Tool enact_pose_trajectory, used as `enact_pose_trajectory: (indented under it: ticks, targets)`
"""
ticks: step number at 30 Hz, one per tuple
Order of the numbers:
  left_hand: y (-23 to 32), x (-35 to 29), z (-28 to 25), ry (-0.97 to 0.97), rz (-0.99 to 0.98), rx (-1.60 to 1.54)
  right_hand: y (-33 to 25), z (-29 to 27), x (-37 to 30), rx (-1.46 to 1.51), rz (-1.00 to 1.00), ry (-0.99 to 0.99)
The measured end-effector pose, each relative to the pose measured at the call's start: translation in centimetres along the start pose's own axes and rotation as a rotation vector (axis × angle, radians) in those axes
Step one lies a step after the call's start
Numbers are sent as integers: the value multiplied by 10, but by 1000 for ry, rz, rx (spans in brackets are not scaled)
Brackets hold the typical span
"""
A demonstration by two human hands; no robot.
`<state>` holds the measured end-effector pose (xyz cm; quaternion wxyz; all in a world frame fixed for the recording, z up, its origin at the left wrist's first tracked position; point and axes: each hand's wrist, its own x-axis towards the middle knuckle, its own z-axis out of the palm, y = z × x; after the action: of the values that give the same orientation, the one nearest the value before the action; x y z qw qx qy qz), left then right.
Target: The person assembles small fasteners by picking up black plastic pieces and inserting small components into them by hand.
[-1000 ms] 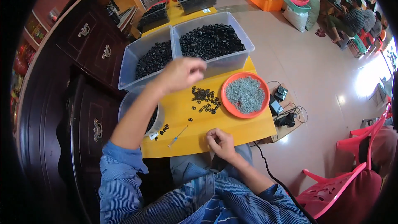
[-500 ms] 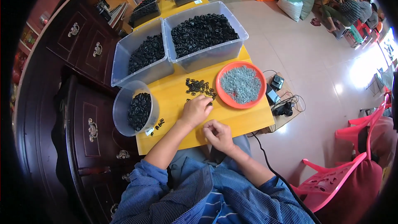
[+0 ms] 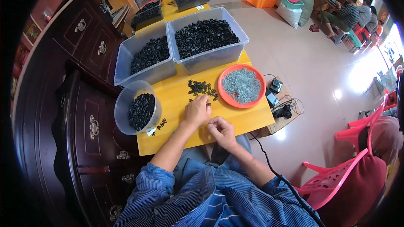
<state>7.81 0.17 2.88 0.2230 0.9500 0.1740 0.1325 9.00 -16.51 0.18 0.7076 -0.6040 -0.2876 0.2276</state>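
Over the yellow table (image 3: 181,141), my left hand (image 3: 197,112) is closed, with a small black plastic piece (image 3: 208,104) at its fingertips. Just in front of that hand lies a loose scatter of similar black pieces (image 3: 199,87). My right hand (image 3: 223,133) is curled at the near edge, thumb and fingers together; whatever they hold, if anything, is hidden. To the right of the scatter sits a round orange-red plate (image 3: 224,98) heaped with small clear-grey pieces (image 3: 242,85). A translucent round tub (image 3: 121,115) of black pieces (image 3: 142,111) stands at the left edge.
Two large clear bins (image 3: 242,47) (image 3: 120,69) full of black pieces fill the table's far half. Dark wooden drawers (image 3: 90,113) flank the left side. A cable and small black devices (image 3: 284,110) sit beside the table; pink chairs (image 3: 332,180) stand at right. Other people sit farther off.
My left hand has drawn slightly back and left from the scattered black pieces. My right hand stays almost in place, still curled. The whole view has shifted slightly.
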Motion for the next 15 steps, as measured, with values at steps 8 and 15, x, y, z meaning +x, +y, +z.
enact_pose_trajectory:
  ticks: [8, 15]
  targets:
    - [16, 13, 12, 66, 92, 4, -8, -7, -11, 20, 23, 116]
    - [9, 19, 18, 54, 121, 203, -9, -17, -11, 60, 70, 174]
